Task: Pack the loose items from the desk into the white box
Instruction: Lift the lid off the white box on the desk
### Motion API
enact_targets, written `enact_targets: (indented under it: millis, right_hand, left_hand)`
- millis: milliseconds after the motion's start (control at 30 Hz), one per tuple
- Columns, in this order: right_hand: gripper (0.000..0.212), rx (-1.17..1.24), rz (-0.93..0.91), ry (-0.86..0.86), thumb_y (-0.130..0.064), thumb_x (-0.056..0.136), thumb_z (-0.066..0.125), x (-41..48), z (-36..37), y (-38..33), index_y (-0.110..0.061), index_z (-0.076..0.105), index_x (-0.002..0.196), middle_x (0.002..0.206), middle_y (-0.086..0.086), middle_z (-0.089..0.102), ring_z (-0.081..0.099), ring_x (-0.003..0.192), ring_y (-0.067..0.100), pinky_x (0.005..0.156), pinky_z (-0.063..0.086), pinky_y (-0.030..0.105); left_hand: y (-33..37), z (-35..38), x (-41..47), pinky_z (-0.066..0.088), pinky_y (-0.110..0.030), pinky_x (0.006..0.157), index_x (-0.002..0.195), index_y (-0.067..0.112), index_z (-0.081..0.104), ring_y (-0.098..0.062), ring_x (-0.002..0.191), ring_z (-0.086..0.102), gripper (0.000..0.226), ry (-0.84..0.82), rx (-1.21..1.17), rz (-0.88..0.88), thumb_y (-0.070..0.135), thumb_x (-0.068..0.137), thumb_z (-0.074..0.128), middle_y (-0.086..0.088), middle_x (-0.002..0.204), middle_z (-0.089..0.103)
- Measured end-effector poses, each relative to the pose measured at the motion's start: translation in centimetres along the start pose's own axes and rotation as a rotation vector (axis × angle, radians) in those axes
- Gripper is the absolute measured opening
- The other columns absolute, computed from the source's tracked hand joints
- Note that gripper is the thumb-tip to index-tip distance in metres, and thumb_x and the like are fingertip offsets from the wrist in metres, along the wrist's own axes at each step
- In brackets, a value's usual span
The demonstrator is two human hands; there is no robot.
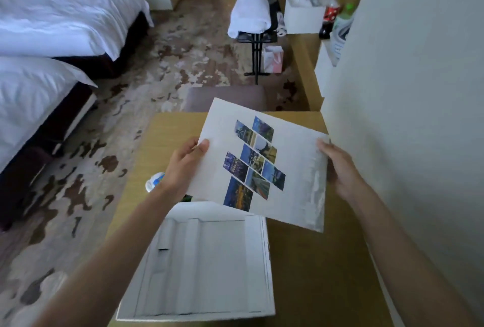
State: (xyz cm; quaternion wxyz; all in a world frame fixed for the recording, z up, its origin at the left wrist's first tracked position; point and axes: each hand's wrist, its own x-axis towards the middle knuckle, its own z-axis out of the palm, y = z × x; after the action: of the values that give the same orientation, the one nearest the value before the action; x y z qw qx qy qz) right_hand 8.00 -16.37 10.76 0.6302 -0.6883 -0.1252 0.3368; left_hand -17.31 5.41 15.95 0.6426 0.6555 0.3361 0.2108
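Holding a big white sheet (pixel 262 167) up with both hands, just above the wooden desk (pixel 314 261). It has a slanted collage of little photos in the middle, mostly blue and green ones, and its right edge looks shiny, like plastic wrap. The left hand (pixel 186 167) pinches the left edge, thumb on top and the other fingers tucked underneath. The right hand (pixel 340 169) grips the right edge with its fingers curled round behind it, so you mostly see the back of the hand. The sheet is tilted, and its near edge hangs over the far right corner of the white box (pixel 265 261).

That box sits open on the desk, closer to the camera, between the two forearms. Inside it's all white with ridged moulded sections and one small dark slot on the left side.

By the left wrist a small bottle (pixel 154 181), white and blue, lies on the desk. A bit of something green (pixel 188 197) pokes out under the sheet, too hidden to say what it is.

Further off: two beds (pixel 52 25) with white covers on the left, patterned carpet (pixel 162 64), a folding rack (pixel 258 43) with a white towel (pixel 248 12) on it, a white paper bag (pixel 303 17) and a cola bottle (pixel 330 16) on a counter, and a plain wall (pixel 406 91) on the right.
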Motion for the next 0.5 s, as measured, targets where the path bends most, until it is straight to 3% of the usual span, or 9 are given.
enact_targets:
  millis: [67, 200, 333, 500]
  right_hand:
    - [0.041, -0.033, -0.012, -0.163, -0.047, 0.078, 0.073, -0.3, 3.9, -0.4, -0.024, 0.064, 0.111, 0.101, -0.001, 0.073, 0.071, 0.091, 0.019, 0.067, 0.058, 0.031]
    - [0.033, -0.149, -0.054, -0.229, -0.036, 0.083, 0.072, -1.4, 9.7, 0.6, -0.021, 0.061, 0.11, 0.096, -0.005, 0.075, 0.073, 0.085, 0.014, 0.063, 0.057, 0.027]
    - [0.035, -0.158, 0.023, -0.286, -0.023, 0.084, 0.073, -3.2, 13.2, 3.1, -0.021, 0.055, 0.113, 0.098, -0.003, 0.074, 0.072, 0.087, 0.014, 0.065, 0.057, 0.028]
    - [0.049, -0.372, 0.032, -0.27, -0.027, 0.082, 0.075, -5.4, 13.9, 4.4, -0.026, 0.045, 0.121, 0.109, -0.008, 0.067, 0.069, 0.089, 0.003, 0.063, 0.055, 0.02]
  left_hand:
    - [-1.0, -2.9, -1.4, 0.058, -0.038, 0.06, 0.095, 0.021, 0.057, -0.028, 0.075, 0.067, 0.014, 0.052, -0.041, -0.068, 0.035, 0.093, 0.052, -0.011, 0.094, 0.069]
    - [-3.1, -8.8, -3.7, 0.056, -0.031, 0.056, 0.106, 0.021, 0.052, -0.025, 0.073, 0.069, 0.016, 0.108, -0.007, -0.186, 0.029, 0.092, 0.054, -0.009, 0.096, 0.069]
    - [-5.6, -13.2, -4.4, 0.056, -0.044, 0.072, 0.107, 0.024, 0.05, -0.025, 0.078, 0.069, 0.026, 0.147, -0.004, -0.205, 0.033, 0.087, 0.063, -0.01, 0.102, 0.069]
    - [-8.9, -14.8, -3.9, 0.057, -0.032, 0.05, 0.128, 0.037, 0.027, -0.016, 0.072, 0.073, 0.064, -0.087, 0.139, -0.212, 0.022, 0.083, 0.069, -0.003, 0.098, 0.068]
